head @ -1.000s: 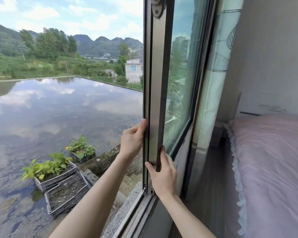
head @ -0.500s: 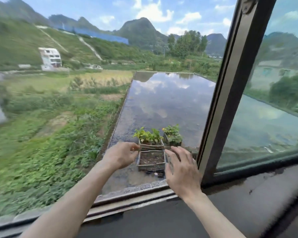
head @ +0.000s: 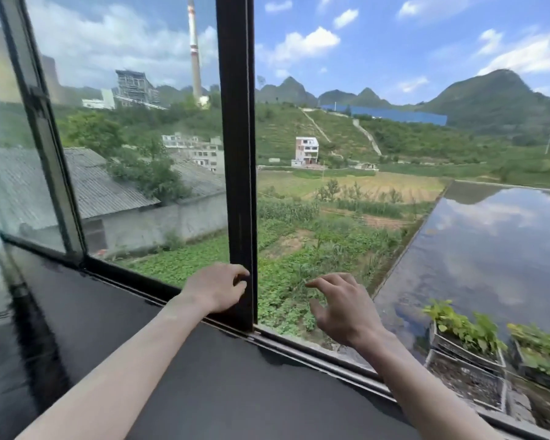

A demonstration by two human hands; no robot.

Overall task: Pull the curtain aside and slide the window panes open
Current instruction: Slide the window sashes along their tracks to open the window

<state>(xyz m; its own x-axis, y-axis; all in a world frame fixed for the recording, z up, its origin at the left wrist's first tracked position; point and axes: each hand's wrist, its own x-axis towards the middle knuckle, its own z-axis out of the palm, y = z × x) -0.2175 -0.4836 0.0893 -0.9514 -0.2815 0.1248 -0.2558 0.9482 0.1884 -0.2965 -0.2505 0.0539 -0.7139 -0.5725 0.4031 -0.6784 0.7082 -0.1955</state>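
**At the window: left hand on the frame, right hand free**

At the far left, an angled side pane (head: 23, 160) meets the dark sill (head: 219, 382) that runs beneath my forearms. Next to it stands the sliding window pane (head: 140, 173), with grey roofs and a striped chimney (head: 195, 58) showing through its glass. The pane's dark upright frame (head: 237, 154) rises near the middle of my view, and the window to its right is open to the air.

My left hand (head: 215, 290) grips that upright low down, just above the bottom track (head: 315, 349), with the fingers curled onto its edge. My right hand (head: 343, 309) hangs in the open gap just beside the frame without touching it. Its fingers are loosely spread and slightly bent, and it holds nothing.

Past that hand lie green plots and a wide sheet of water (head: 477, 249) mirroring the clouds. At the lower right, outside and below the track, sit plastic crates (head: 467, 354). Some hold leafy plants and one shows only soil.
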